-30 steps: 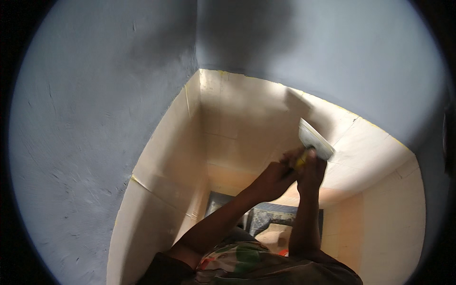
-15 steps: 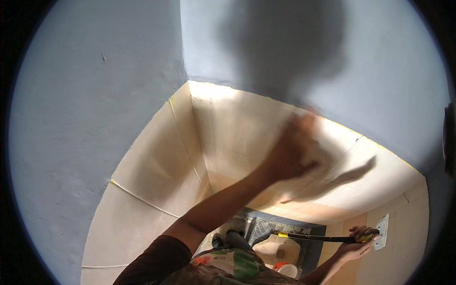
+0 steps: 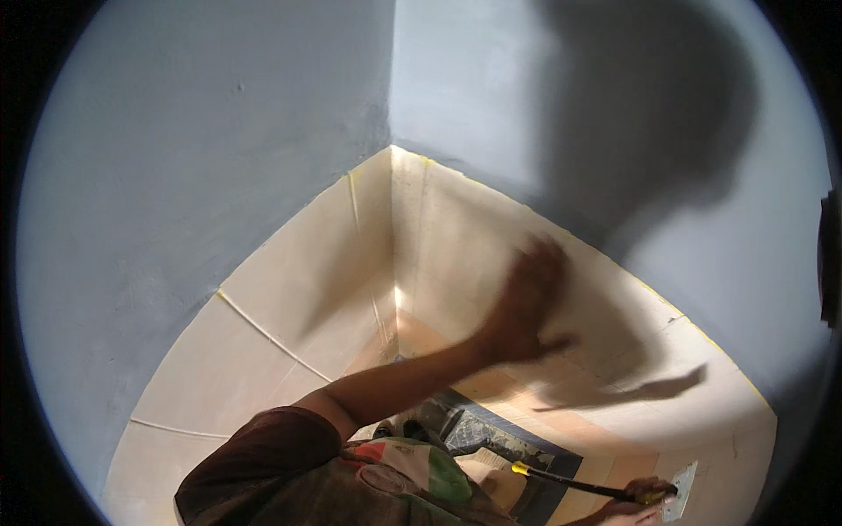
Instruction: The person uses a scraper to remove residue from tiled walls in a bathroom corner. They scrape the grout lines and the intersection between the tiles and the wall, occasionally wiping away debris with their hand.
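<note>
My left hand [image 3: 531, 302] is raised in front of the beige tiled wall [image 3: 447, 237], blurred, with its fingers stretched out, the thumb apart and nothing in it. At the lower right, my right hand [image 3: 645, 491] is wrapped round the grip of a long-handled tool [image 3: 570, 483]. Its slim black shaft has a yellow end and points toward my body. Right beside this hand, a pale rectangular plate [image 3: 686, 489] shows against the right-hand wall; I cannot tell whether it belongs to the tool.
Smooth grey wall [image 3: 210, 175] stands above the tiles, meeting at a corner ahead. Thin cord-like lines [image 3: 272, 337] run over the left tiles. Below lie a dark-edged, marked floor area [image 3: 474, 430] and a beige object [image 3: 500, 473], partly hidden by my body. Shadows fall across the wall.
The view has shifted, so the corner sits farther right and the right-hand wall lower. My left hand stays raised, its fingers more clearly spread from the thumb. The orange-rimmed bucket is out of sight.
</note>
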The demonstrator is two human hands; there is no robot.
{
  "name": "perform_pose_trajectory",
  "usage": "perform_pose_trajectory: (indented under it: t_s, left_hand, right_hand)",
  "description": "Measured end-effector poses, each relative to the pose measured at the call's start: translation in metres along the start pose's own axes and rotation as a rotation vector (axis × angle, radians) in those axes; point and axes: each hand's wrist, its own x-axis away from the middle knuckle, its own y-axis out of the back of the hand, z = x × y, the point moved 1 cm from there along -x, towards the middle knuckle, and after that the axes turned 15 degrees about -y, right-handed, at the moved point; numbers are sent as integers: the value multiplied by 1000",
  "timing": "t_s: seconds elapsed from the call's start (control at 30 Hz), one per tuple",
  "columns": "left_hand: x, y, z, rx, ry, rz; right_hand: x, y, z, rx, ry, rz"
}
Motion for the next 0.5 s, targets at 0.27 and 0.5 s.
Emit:
perform_pose_trajectory:
  t_s: [0.27,0.5]
  left_hand:
    - [149,15,-14,838,243,355]
    - [220,83,-38,653,685,230]
  right_hand:
    - [70,-114,-60,-478,-475,638]
    - [183,-242,-42,-311,-540,1026]
